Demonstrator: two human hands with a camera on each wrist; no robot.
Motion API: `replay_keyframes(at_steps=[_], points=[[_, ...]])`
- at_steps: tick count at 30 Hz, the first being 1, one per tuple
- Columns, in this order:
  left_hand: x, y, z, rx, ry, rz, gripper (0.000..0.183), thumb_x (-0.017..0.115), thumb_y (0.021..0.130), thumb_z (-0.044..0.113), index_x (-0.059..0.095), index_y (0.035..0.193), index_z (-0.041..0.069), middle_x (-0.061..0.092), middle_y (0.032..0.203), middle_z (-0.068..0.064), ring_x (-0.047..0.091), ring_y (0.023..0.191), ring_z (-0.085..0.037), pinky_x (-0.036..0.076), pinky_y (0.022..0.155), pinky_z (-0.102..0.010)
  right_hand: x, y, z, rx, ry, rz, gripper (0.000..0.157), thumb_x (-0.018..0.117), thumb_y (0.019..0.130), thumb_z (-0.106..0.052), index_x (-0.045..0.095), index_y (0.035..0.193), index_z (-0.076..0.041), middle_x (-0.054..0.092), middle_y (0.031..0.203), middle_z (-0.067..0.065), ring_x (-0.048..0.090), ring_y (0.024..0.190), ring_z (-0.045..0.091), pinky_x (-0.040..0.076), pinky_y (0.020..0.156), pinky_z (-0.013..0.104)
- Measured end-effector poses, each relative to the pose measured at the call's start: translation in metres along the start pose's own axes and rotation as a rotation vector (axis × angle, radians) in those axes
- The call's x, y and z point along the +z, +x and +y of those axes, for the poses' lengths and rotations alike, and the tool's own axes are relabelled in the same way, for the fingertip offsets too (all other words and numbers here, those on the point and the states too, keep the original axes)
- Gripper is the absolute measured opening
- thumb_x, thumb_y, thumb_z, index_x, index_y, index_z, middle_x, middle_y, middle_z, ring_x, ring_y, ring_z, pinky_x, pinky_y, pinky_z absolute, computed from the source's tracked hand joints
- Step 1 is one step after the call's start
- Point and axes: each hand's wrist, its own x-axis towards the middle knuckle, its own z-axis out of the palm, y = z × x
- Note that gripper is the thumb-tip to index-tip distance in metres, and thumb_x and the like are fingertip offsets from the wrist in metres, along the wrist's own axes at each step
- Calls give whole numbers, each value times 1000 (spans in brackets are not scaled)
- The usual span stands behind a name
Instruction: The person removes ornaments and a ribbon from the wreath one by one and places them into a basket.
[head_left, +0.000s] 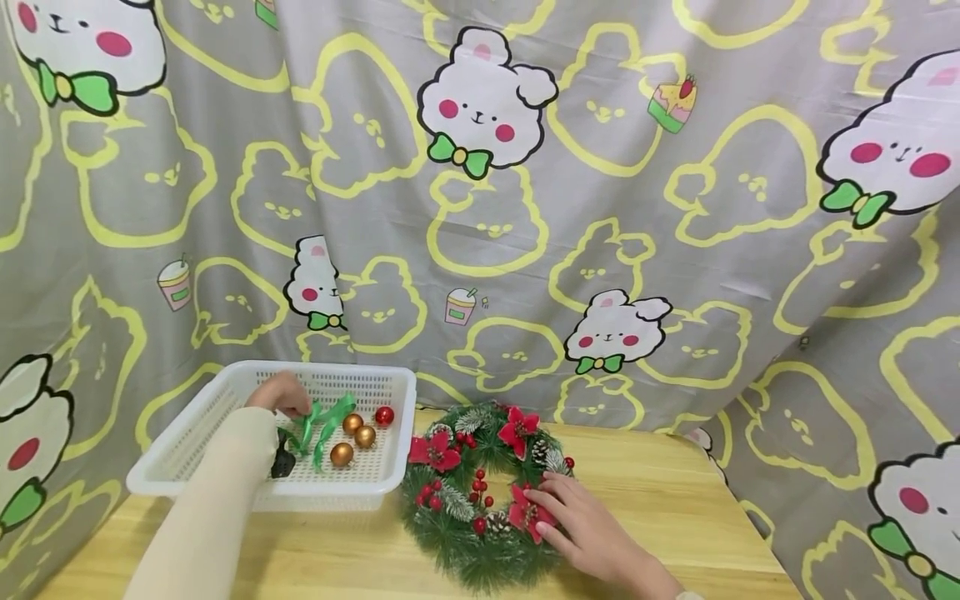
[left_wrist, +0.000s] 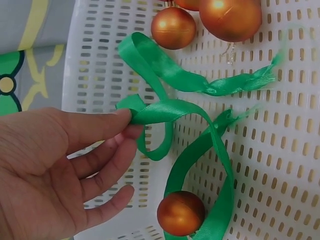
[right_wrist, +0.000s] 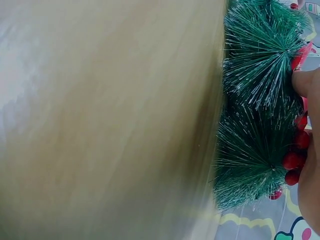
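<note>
Inside the white plastic basket (head_left: 408, 433), my left hand (head_left: 282, 395) pinches a green ribbon (left_wrist: 172, 109) between thumb and forefinger, its other fingers loosely bent. The ribbon loops and trails over the slotted basket floor, with a copper-coloured ball (left_wrist: 181, 213) beside its lower loop. My right hand (head_left: 588, 532) rests on the right side of a green wreath (head_left: 480, 567), fingertips on a red flower (head_left: 527, 514). In the right wrist view, the thumb (right_wrist: 303, 84) lies against the wreath's edge near red berries (right_wrist: 294, 160).
Several balls, including a gold one (head_left: 341, 454) and a red one (head_left: 384, 415), lie in the basket near a black item (head_left: 282, 460). The wreath carries pinecones (head_left: 539, 451) and more red flowers. A wooden table (head_left: 645, 483) holds everything; a patterned curtain (head_left: 510, 292) hangs behind.
</note>
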Motion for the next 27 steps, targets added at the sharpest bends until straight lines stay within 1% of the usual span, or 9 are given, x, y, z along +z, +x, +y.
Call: replay_keyframes(at_steps=[4, 6, 9, 13, 17, 19, 21, 24, 27], points=[[4, -3, 2, 21, 31, -53, 37, 48, 78, -4, 37, 50, 19, 31, 47, 7, 26, 47, -6, 25, 50, -21, 3, -1, -4, 6, 12, -5, 40, 44, 98, -41, 47, 136, -29, 50, 125, -11, 41, 131, 21, 40, 99, 47], [5, -3, 1, 30, 31, -79, 38, 48, 78, -6, 35, 52, 18, 31, 49, 6, 28, 48, -6, 26, 51, -20, 4, -2, -6, 6, 18, -3, 40, 45, 98, -40, 47, 136, -29, 50, 125, -11, 41, 131, 22, 40, 99, 47], [6, -3, 1, 21, -12, -88, 37, 48, 80, -8, 37, 55, 18, 29, 51, 7, 27, 50, -6, 27, 53, -22, 3, -2, -7, -12, 13, 9, 39, 46, 98, -37, 48, 135, -27, 51, 125, -9, 42, 129, 24, 40, 98, 47], [4, -4, -2, 0, -70, -56, 39, 51, 83, 1, 38, 52, 20, 28, 49, 8, 25, 49, -7, 25, 51, -24, 3, 0, -6, -28, 8, 10, 38, 46, 98, -36, 47, 135, -27, 51, 124, -7, 43, 128, 25, 39, 98, 48], [-3, -7, -4, 3, -180, 0, 33, 55, 83, 9, 45, 53, 17, 43, 54, 4, 42, 55, -13, 30, 55, -29, 2, 2, -5, -18, 9, 0, 38, 44, 98, -37, 47, 136, -28, 50, 125, -9, 41, 129, 23, 38, 99, 47], [-5, -8, -4, 35, -252, 17, 24, 57, 85, 9, 56, 61, 9, 53, 62, 0, 51, 64, -17, 37, 60, -32, 2, 2, -5, -15, 9, -5, 38, 45, 98, -38, 47, 135, -28, 50, 125, -9, 41, 129, 22, 39, 99, 47], [-6, -9, -1, 62, -301, 24, 14, 57, 86, 10, 64, 77, 1, 59, 72, -4, 54, 69, -18, 42, 63, -33, 1, 2, -4, -17, 5, -15, 38, 44, 98, -38, 47, 135, -29, 50, 125, -8, 42, 129, 22, 39, 98, 47], [-7, -12, 8, 131, -319, 41, 27, 58, 89, 14, 64, 103, -8, 64, 88, -12, 59, 75, -20, 49, 71, -36, -2, 1, -3, -19, 11, -29, 38, 45, 98, -38, 47, 135, -29, 50, 126, -8, 42, 129, 23, 40, 98, 47], [-8, -13, 22, 185, -318, 52, 38, 56, 92, 19, 58, 117, -9, 64, 103, -18, 63, 85, -25, 49, 81, -42, -4, 2, -1, -17, 25, -46, 39, 45, 98, -40, 47, 135, -29, 50, 127, -8, 42, 129, 23, 41, 97, 47]])
